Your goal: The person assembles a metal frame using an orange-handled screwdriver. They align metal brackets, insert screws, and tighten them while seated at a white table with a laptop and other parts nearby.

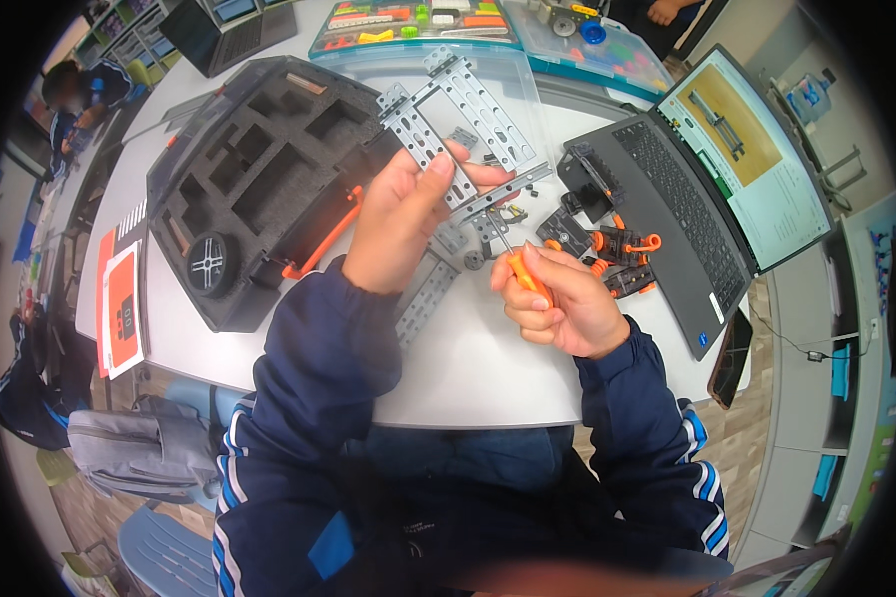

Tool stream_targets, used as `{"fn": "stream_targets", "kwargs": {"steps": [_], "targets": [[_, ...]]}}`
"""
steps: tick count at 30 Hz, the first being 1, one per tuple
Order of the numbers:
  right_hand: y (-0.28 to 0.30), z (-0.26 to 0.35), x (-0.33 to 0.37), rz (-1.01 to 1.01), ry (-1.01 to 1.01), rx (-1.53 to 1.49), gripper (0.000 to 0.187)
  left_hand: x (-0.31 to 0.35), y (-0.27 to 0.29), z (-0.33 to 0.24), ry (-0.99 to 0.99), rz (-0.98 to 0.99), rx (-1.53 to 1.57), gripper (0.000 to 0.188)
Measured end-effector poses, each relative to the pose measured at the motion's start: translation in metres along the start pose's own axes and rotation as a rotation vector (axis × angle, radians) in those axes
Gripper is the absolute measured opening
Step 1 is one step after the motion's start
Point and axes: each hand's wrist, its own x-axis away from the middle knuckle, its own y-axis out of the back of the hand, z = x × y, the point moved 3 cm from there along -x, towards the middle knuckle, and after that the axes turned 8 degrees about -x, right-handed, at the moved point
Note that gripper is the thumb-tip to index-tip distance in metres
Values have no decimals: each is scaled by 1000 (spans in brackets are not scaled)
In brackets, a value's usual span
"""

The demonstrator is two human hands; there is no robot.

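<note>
My left hand grips a frame of perforated grey metal beams, held up over the white table, thumb across one beam. In my right hand is a screwdriver with an orange handle, its fingers wrapped round the grip. The screwdriver's shaft points up and away to the frame's near crossbar; whether the tip sits in a screw is too small to tell. Below the frame lie small loose metal parts and another perforated grey metal channel. Black and orange mechanical parts lie right of my right hand.
A black case with cut-out foam and a wheel stands at left, beside printed booklets. At right is an open laptop, a phone near it. Parts boxes sit at the far side. Other people are in the background.
</note>
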Motion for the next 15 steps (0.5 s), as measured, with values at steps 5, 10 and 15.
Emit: {"fn": "stream_targets", "kwargs": {"steps": [5, 10, 15], "targets": [[1, -1, 1, -20, -10, 47, 39, 1, -1, 0, -9, 8, -12, 34], [0, 0, 1, -7, -9, -16, 41, 2, -2, -2, 14, 2, 7, 21], [0, -1, 1, -15, 8, 34, 40, 1, -1, -1, 31, -20, -26, 22]]}}
